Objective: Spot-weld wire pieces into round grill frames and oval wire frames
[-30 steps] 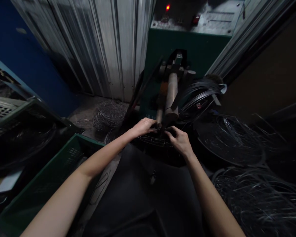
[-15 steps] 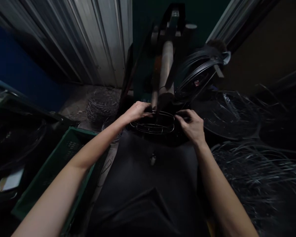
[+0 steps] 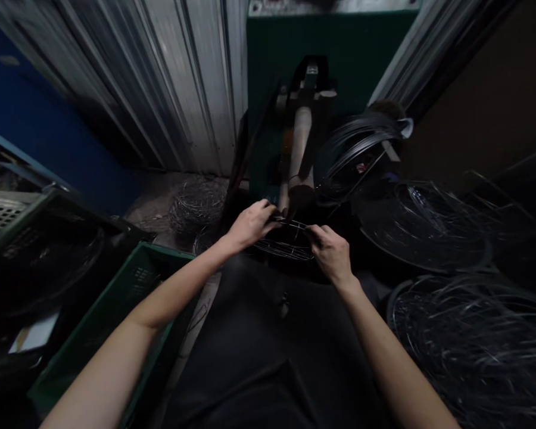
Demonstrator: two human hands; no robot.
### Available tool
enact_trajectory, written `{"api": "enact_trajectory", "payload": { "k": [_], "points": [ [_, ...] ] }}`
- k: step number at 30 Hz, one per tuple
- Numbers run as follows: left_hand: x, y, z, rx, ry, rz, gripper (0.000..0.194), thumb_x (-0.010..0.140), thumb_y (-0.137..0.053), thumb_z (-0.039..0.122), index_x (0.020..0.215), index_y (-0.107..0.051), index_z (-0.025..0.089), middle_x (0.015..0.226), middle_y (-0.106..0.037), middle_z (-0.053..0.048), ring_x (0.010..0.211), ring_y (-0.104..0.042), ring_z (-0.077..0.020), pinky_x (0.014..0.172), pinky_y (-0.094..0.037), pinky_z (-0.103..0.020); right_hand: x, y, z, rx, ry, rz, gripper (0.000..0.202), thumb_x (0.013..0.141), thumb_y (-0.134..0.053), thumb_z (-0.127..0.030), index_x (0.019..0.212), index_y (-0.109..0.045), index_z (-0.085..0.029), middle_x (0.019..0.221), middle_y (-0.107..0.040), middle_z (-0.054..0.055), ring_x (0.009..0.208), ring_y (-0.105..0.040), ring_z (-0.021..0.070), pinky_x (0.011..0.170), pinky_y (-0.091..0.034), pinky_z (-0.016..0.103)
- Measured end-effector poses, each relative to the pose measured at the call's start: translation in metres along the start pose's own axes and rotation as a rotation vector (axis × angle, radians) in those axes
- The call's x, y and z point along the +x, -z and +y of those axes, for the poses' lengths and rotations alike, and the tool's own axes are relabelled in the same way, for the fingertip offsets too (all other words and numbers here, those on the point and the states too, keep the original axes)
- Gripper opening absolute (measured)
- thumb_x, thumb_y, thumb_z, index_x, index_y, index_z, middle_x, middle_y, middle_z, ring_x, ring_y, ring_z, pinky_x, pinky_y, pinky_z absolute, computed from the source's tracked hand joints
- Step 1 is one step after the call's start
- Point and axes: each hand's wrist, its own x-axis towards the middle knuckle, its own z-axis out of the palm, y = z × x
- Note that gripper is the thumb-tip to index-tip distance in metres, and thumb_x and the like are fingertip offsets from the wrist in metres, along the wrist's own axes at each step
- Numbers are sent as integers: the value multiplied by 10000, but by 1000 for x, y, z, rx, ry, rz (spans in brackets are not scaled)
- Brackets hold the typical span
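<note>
Between my two hands is a round wire frame (image 3: pixel 286 249), made of thin rings joined by short cross wires. My left hand (image 3: pixel 252 225) pinches its far rim on the left, close to the tip of the machine's lower arm (image 3: pixel 284 199). On the right, my right hand (image 3: pixel 330 249) has its fingers closed on the same rim. The rim passes just under the machine's upper arm (image 3: pixel 300 143), and whether it touches the tips is too dark to tell. My fingertips are partly hidden.
A green crate (image 3: pixel 93 322) stands to my left, with a wire bundle (image 3: pixel 196 205) on the floor beyond. To my right are a wire coil (image 3: pixel 361 140), a dark round tray (image 3: pixel 424 238) and a basin heaped with wire pieces (image 3: pixel 477 339). Corrugated metal (image 3: pixel 192 77) walls the back.
My right hand has moved in toward my left and closed on the wire frame's rim. The frame has turned or tilted between the hands. The camera view has shifted upward.
</note>
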Motion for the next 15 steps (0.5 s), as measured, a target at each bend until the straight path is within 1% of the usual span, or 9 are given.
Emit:
{"api": "enact_trajectory", "payload": {
  "k": [2, 5, 7, 10, 12, 15],
  "points": [
    [4, -7, 6, 76, -41, -52, 313, 846, -560, 350, 1061, -562, 122, 993, -580, -89, 928, -564, -184, 799, -452, -274, 1, -3, -7, -53, 23, -24, 245, 902, -434, -283, 910, -663, -197, 742, -583, 37, 574, -491, 131, 481, -278, 245],
    [11, -10, 5, 81, -44, -164, 303, 821, -600, 284, 1070, -557, 116, 970, -614, -87, 923, -585, -189, 793, -448, -268, 5, -3, -13, -30, 53, -58, 231, 887, -439, -235, 922, -663, -192, 762, -587, 41, 588, -499, 137, 494, -291, 248],
    [14, -8, 2, 31, -26, -229, 276, 798, -623, 251, 1037, -578, 120, 938, -637, -76, 894, -603, -186, 760, -445, -250, 8, 0, -13, 80, 66, -73, 219, 885, -459, -260, 920, -663, -189, 783, -596, 43, 626, -528, 140, 541, -339, 242],
    [17, -1, 0, -68, 4, -296, 282, 768, -653, 301, 983, -604, 125, 907, -654, -65, 843, -613, -184, 711, -437, -234, 13, 5, -12, 207, 34, -79, 225, 877, -493, -333, 871, -666, -190, 774, -599, 38, 656, -553, 145, 605, -384, 246],
    [17, 4, 1, -132, 20, -327, 290, 773, -640, 340, 966, -612, 124, 900, -658, -62, 816, -611, -178, 694, -430, -229, 16, 6, -12, 204, -4, -88, 240, 871, -500, -365, 820, -664, -197, 756, -596, 35, 653, -553, 151, 602, -383, 255],
    [18, 8, 0, -186, 37, -333, 236, 814, -588, 324, 942, -620, 129, 895, -663, -57, 811, -609, -169, 678, -415, -220, 20, 3, -13, 180, -19, -110, 252, 867, -495, -388, 793, -652, -205, 757, -599, 37, 662, -557, 163, 598, -378, 267]
  ]
}}
